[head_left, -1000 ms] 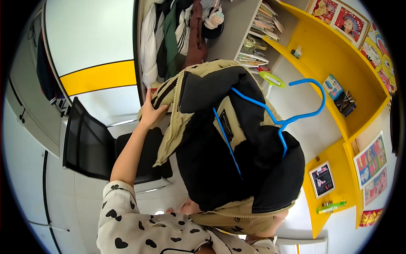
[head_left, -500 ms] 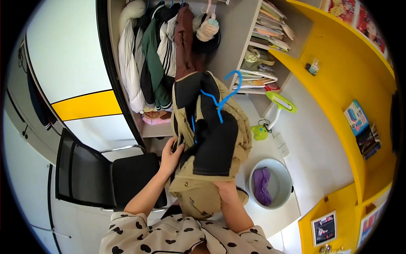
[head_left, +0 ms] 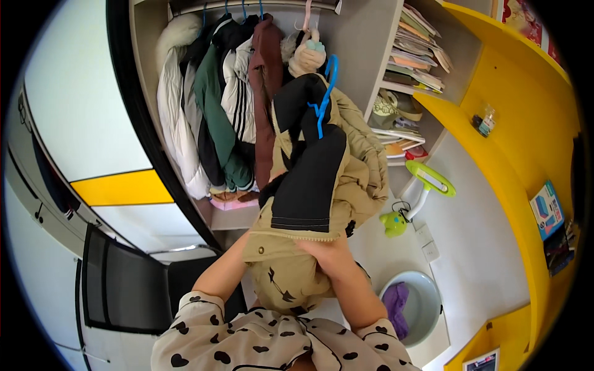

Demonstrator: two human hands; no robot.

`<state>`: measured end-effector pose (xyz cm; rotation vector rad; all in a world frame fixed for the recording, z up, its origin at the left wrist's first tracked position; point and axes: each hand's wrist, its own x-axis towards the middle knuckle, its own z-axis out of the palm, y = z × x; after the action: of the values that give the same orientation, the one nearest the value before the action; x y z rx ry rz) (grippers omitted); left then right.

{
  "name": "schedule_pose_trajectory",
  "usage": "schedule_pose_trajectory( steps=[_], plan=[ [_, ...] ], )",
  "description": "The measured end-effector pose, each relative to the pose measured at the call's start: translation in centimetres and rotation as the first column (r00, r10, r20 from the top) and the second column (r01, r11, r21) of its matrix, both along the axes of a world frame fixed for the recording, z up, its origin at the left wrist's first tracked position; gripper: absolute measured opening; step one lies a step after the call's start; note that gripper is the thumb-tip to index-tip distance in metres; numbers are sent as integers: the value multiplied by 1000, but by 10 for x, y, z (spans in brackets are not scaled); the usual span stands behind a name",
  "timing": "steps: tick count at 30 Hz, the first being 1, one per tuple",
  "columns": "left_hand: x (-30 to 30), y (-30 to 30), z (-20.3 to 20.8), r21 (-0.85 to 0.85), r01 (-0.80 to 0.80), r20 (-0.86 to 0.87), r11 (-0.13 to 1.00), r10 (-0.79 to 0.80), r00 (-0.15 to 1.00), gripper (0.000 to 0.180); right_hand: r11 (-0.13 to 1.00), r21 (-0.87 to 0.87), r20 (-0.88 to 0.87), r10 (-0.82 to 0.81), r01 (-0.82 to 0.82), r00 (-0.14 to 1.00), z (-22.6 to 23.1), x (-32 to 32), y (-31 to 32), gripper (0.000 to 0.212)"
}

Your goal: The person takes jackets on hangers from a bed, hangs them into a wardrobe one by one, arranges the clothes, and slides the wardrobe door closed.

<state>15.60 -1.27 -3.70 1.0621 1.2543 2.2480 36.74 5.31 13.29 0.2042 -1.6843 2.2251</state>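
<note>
A khaki padded jacket point(head_left: 281, 278) with a black lining hangs in front of me, in the air. A blue clothes hanger point(head_left: 322, 111) sits inside its collar, hook pointing up. My right hand point(head_left: 331, 250) holds the jacket from beneath, at the zip edge; its fingers disappear under the cloth. Only the wrist of my left hand point(head_left: 243, 246) shows at the jacket's left side; the fingers are hidden behind the fabric.
Ahead is an open wardrobe with a rail point(head_left: 216, 6) and several hanging coats point(head_left: 216, 105). To the right, a green lamp point(head_left: 430, 178) and a basin point(head_left: 442, 309) with a purple cloth point(head_left: 396, 306) stand on a white desk. A black chair point(head_left: 127, 278) is at left.
The jacket and hanger have risen and moved toward the wardrobe. My left hand has gone from the jacket's left edge to behind the cloth. The view has shifted.
</note>
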Motion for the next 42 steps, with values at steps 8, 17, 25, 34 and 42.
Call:
schedule_pose_trajectory(
  steps=[8, 17, 25, 34, 42],
  plan=[
    [-127, 30, 48, 189, -38, -251, 981, 85, 964, 41, 856, 416, -9, -335, 308, 942, 5, -131, 32, 34],
    [-188, -39, 93, 209, -300, 93, 931, 286, 954, 58, 913, 401, -51, -58, 74, 997, 1, -231, 12, 66],
    [-238, -7, 120, 243, -331, -77, 912, 358, 930, 58, 962, 241, -205, -79, 129, 976, 18, -299, 54, 76],
    [-263, 38, 147, -95, -508, -604, 856, 356, 713, 59, 931, 113, -315, -297, 346, 901, -34, -318, 108, 77],
    [-200, 67, 146, -189, -204, -446, 961, 101, 889, 55, 898, 70, -18, -433, 434, 901, -2, -225, 84, 76]
  ],
)
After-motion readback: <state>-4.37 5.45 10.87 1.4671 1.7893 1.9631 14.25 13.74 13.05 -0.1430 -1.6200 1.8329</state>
